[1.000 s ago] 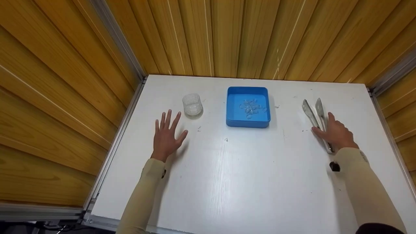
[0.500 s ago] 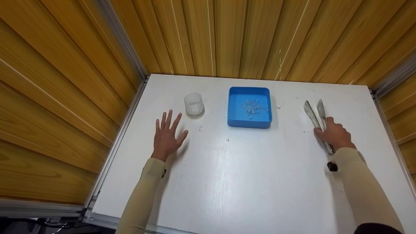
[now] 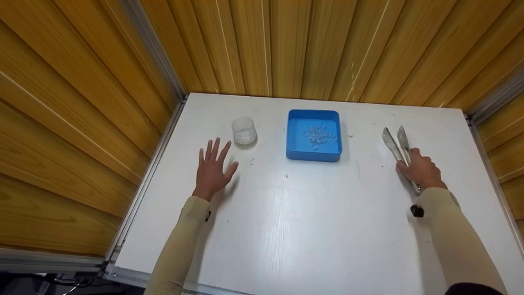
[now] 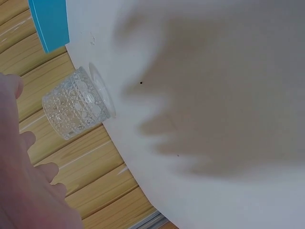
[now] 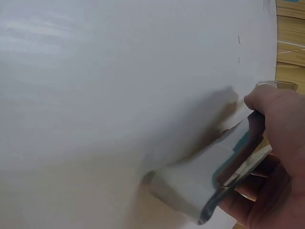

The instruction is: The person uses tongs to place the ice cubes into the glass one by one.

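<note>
My right hand (image 3: 423,169) grips a pair of metal tongs (image 3: 394,144) at the right of the table, thumb on one arm and fingers round the other. The tongs' two tips point to the back wall and stand spread apart. In the right wrist view the bent end of the tongs (image 5: 190,176) sticks out below the palm, close over the table. My left hand (image 3: 212,172) hovers with fingers spread over the table, holding nothing. Just past its fingertips stands a clear patterned glass (image 3: 244,132), upright; the left wrist view shows the same glass (image 4: 76,105) beside the fingers (image 4: 47,171).
A square blue tray (image 3: 313,155) with several clear ice-like pieces (image 3: 317,135) in it stands between the hands, towards the back. Small marks dot the white table (image 3: 286,229). Wood-look walls (image 3: 286,49) bound the table at the back and sides.
The left hand has shifted slightly forward and right, closer to the glass. The right hand keeps its grip on the tongs and has barely moved.
</note>
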`<state>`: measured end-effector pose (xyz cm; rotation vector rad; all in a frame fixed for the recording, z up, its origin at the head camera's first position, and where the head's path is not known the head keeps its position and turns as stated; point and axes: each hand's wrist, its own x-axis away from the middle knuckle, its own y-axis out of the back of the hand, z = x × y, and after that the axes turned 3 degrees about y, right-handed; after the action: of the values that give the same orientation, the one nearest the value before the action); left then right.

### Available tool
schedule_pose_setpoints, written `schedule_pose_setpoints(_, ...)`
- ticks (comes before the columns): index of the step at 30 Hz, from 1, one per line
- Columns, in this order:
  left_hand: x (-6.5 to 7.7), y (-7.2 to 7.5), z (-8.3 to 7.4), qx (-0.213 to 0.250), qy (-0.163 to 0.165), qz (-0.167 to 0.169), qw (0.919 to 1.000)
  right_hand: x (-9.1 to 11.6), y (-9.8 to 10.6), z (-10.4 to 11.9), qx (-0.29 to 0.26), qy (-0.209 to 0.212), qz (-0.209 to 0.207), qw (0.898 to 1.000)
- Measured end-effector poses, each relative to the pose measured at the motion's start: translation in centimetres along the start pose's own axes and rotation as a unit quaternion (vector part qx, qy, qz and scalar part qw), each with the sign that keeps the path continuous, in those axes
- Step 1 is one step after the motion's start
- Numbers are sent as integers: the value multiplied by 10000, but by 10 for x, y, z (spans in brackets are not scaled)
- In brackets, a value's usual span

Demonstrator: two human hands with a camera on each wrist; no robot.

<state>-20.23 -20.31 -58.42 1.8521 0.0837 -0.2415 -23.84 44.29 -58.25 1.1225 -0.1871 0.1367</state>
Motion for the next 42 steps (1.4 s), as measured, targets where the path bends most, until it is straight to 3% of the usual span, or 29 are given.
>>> schedule_pose_setpoints(13, -19, 3, -13, 146, -134, 227, 9995, 19, 6, -7, -101, 151, -291, 9994)
schedule_pose_setpoints(19, -34, 0, -22, 871, -193, -69, 9960, 29, 12, -8, -102, 126, -402, 9991)
schedule_pose_setpoints(32, -72, -11, -29, 1979, 411, -130, 9793, 39, 21, -8, -199, 24, -494, 9986)
schedule_pose_setpoints(42, -98, -22, -32, 2288, 665, -88, 9712, 51, 25, -14, -193, -36, -441, 9988)
